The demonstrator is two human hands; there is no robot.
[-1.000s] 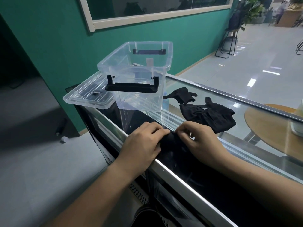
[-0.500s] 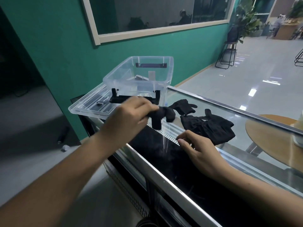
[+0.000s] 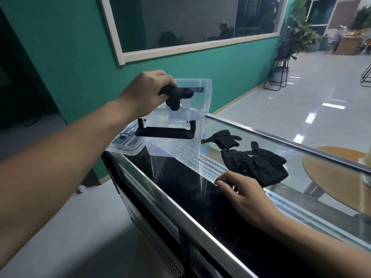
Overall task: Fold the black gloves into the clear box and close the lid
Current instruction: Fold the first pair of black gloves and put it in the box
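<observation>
My left hand (image 3: 148,91) is shut on a folded black glove (image 3: 176,97) and holds it over the open top of the clear box (image 3: 178,145), which has black handles. The clear lid (image 3: 125,146) lies flat beside the box on its left, partly under it. My right hand (image 3: 243,195) rests open on the glass counter top (image 3: 301,189), fingers spread, holding nothing. Just beyond its fingertips lies a pile of black gloves (image 3: 259,165), and one more black glove (image 3: 223,139) lies closer to the box.
The counter's metal front edge (image 3: 180,215) runs diagonally toward me. A green wall with a window stands behind the box. A round wooden table (image 3: 337,173) shows through the glass at right. A plant on a stand (image 3: 281,73) is far back on the tiled floor.
My left hand has lifted the folded glove from the counter up and away to above the box's opening. My right hand let go of it and stayed on the glass.
</observation>
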